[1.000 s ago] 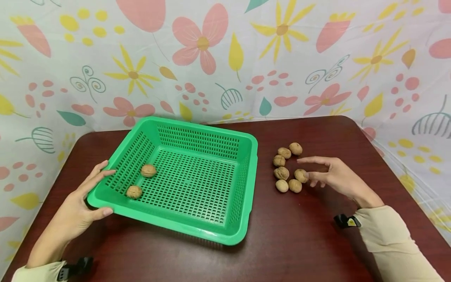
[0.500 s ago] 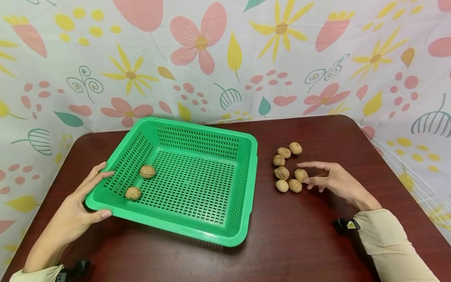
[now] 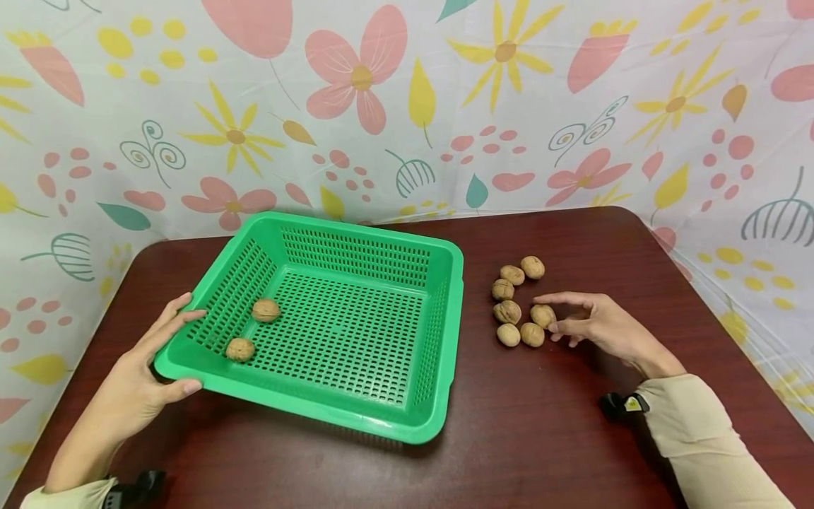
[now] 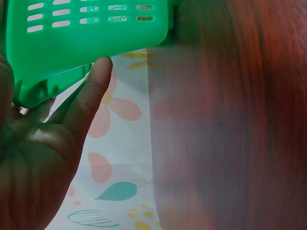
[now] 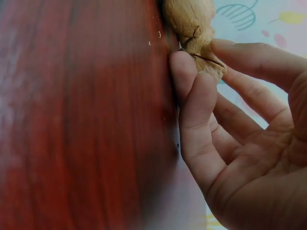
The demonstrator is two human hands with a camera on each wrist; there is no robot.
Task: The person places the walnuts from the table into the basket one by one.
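Note:
A green plastic basket (image 3: 356,422) with slotted walls sits on the left half of the table. My left hand (image 3: 130,385) grips its left corner, thumb at the front rim and fingers along the left rim; the left wrist view shows this hand (image 4: 45,148) under the corner. Inside the basket lie two walnuts, one walnut (image 3: 266,309) behind the other walnut (image 3: 240,349). On the right, my right hand (image 3: 600,326) pinches a walnut (image 3: 543,316) between thumb and fingers at the side of a loose group. Up close, the fingers (image 5: 199,103) close around that cracked-looking shell (image 5: 207,62).
Several more walnuts stand in a curved row right of the basket, from the far walnut (image 3: 533,267) to the near, paler walnut (image 3: 508,335). The dark red table (image 3: 509,424) meets a flower-printed cloth (image 3: 407,106) at its back edge.
My right hand's index finger and thumb have drawn in around the walnut at the group's right side. The left hand stays at the basket's corner, and the head view has shifted slightly.

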